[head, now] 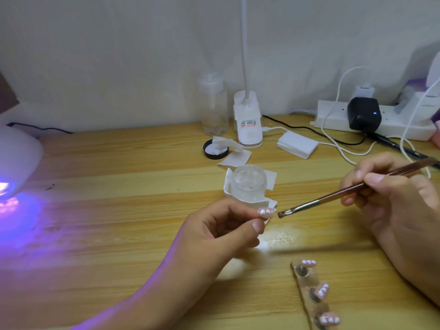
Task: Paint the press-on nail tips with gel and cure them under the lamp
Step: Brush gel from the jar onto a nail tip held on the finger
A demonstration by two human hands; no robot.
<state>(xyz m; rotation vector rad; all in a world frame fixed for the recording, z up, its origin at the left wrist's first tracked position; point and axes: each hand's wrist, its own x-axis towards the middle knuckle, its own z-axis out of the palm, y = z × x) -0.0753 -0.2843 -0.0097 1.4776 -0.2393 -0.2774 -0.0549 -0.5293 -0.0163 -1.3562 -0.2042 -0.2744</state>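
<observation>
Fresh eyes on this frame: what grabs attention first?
The purple glow from the curing lamp at the left edge spills over the wooden table. At centre, the left hand pinches a pink nail tip while the right hand points a brush at it. Three more tips sit on a holder strip at lower right.

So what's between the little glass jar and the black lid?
A white paper wipe lies flat on the table between the glass jar and the black lid, as the head view shows.
</observation>
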